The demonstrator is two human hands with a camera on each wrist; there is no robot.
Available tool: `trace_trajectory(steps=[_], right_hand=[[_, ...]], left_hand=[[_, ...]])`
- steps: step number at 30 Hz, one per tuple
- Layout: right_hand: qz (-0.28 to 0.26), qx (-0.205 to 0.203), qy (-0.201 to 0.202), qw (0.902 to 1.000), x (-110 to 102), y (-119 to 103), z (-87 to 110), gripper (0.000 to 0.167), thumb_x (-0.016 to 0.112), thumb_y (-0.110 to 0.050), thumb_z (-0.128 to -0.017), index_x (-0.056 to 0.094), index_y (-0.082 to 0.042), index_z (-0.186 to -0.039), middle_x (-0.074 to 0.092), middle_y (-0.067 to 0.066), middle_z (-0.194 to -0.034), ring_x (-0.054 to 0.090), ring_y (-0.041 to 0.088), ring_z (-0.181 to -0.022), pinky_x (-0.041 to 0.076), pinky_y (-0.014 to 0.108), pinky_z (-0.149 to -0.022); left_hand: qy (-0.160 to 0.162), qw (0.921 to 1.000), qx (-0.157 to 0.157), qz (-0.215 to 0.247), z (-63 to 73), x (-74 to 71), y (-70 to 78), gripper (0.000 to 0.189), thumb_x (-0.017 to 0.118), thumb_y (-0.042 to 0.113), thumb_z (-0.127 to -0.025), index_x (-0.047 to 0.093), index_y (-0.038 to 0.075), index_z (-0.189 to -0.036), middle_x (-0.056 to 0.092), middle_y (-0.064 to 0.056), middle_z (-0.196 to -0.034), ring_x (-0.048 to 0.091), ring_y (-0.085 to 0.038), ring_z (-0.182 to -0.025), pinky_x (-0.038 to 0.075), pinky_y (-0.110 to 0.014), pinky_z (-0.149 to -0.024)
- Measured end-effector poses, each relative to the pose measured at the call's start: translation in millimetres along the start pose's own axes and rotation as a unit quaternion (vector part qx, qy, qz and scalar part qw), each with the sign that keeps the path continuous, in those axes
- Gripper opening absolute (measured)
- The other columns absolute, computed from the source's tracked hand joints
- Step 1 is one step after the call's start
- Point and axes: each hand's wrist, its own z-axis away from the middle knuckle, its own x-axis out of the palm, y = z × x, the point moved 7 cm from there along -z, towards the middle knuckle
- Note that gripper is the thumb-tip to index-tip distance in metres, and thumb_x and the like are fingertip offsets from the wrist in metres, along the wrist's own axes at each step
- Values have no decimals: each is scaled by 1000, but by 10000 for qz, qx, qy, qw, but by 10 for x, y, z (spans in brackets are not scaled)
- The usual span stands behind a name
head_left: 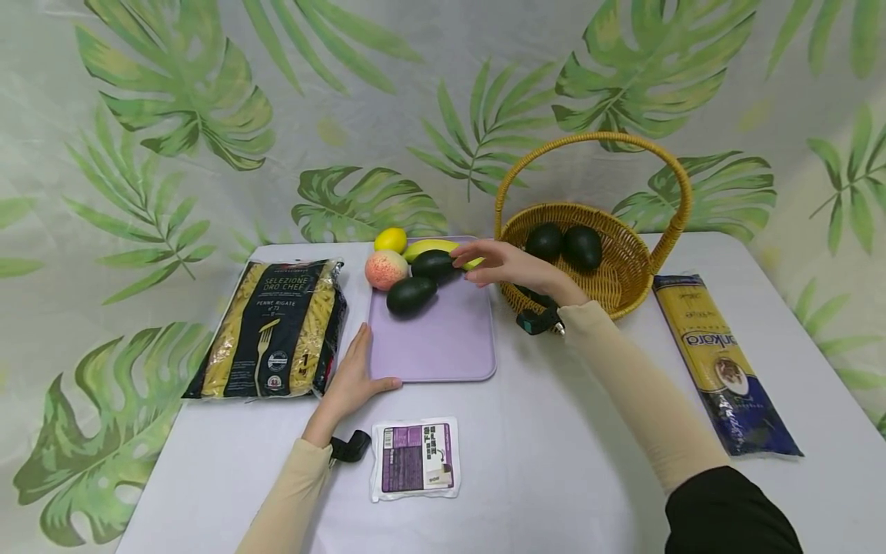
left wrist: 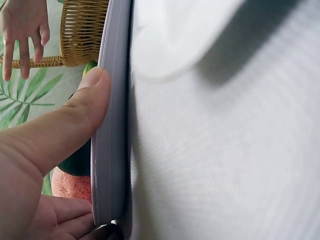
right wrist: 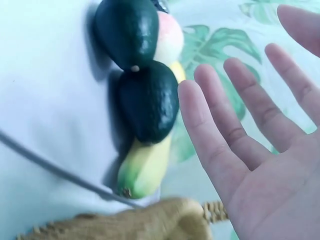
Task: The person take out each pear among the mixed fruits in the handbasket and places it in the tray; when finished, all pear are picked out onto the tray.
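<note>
On my left, there's the Penne Rigate bag [head_left: 268,331], label up; nearest me, a white-and-purple packet [head_left: 415,459] lying flat; out on my right, a yellow-and-blue pack [head_left: 723,365] slanting across the white surface [head_left: 554,462], and behind, pale leaf-printed cloth [head_left: 484,38]!

Tray [head_left: 443,346]: pasta bag [head_left: 273,331] left, basket [head_left: 611,296] right, pouch [head_left: 415,459] in front. Packet [head_left: 723,362] right of basket. Avocados [head_left: 583,248] in basket, two more on tray, banana [head_left: 429,248] behind those.
</note>
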Motion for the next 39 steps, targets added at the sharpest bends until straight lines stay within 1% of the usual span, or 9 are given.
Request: trace_trajectory(steps=[2, 6, 9, 14, 19, 23, 31, 36, 39], right_hand=[[28, -89, -92, 9999, 36, 11, -94, 50, 58, -5, -94, 41, 1, -141, 48, 20, -136, 50, 32, -119, 47, 41, -94], [20, -306, -269, 9992, 94, 26, -260, 53, 58, 0, -92, 39, 5, -141, 39, 28, -140, 41, 41, -126, 42, 40, -101], [133, -356, -280, 9989, 124, 38, -371, 54, 60, 2, -90, 41, 5, -140, 38, 28, -141, 38, 43, -128, 37, 44, -104], [530, -382, -167, 9977, 164, 41, -519, 52, 63, 5, -86, 47, 5, -136, 45, 28, -137, 40, 41, -126, 32, 55, -105], [685, -265, -127, 9972, 238, 73, -641, 51, 64, 5, -83, 52, 3, -133, 49, 21, -136, 40, 38, -128, 32, 56, -104], [866, -170, -208, 9959, 334, 107, -761, 50, 65, 5, -81, 56, 1, -130, 53, 14, -135, 40, 34, -129, 35, 54, -103], [1247, -266, -412, 9910, 540, 130, -952, 48, 63, 4, -80, 57, 4, -128, 58, 14, -127, 44, 33, -124, 31, 50, -107], [1395, 62, -411, 9893, 592, 185, -1011, 49, 64, 5, -79, 57, 3, -128, 57, 14, -128, 45, 33, -123, 32, 46, -107], [1837, 257, -396, 9818, 606, 218, -1029, 49, 66, 3, -79, 59, -1, -127, 55, 13, -130, 45, 30, -123, 33, 41, -107]], left_hand=[[-3, 10000, 10, -11, -3, 1, -2, 114, 82, 31, -75, 5, -11, -148, 4, -27, -155, 8, -39, -142, 12, -47, -115], [-1, 10000, 34, 14, -5, -4, 4, 113, 82, 31, -76, 5, -11, -148, 4, -27, -155, 8, -39, -142, 12, -48, -115], [18, 10000, 42, 25, -5, -10, 5, 113, 82, 31, -76, 5, -11, -148, 4, -27, -155, 8, -39, -142, 13, -48, -115], [36, 10000, 38, 8, -5, -15, 2, 113, 82, 31, -76, 6, -11, -148, 4, -27, -155, 8, -39, -142, 13, -48, -114], [19, 10000, 27, 25, -3, -14, 1, 113, 82, 30, -76, 6, -11, -148, 4, -27, -155, 8, -39, -142, 12, -48, -115], [8, 10000, 17, 1, 3, -12, -2, 112, 81, 30, -77, 6, -11, -148, 4, -28, -155, 8, -39, -142, 12, -48, -114], [-19, 10000, -24, 30, 8, -1, -15, 111, 81, 29, -77, 5, -10, -148, 4, -27, -155, 8, -39, -142, 13, -49, -114], [-39, 10000, -37, 11, 12, -2, -10, 111, 81, 30, -77, 6, -10, -149, 3, -26, -156, 8, -39, -142, 14, -50, -114], [-54, 10000, -56, 28, 14, -4, -12, 112, 81, 30, -77, 5, -9, -149, 3, -26, -156, 7, -39, -142, 14, -50, -114]])
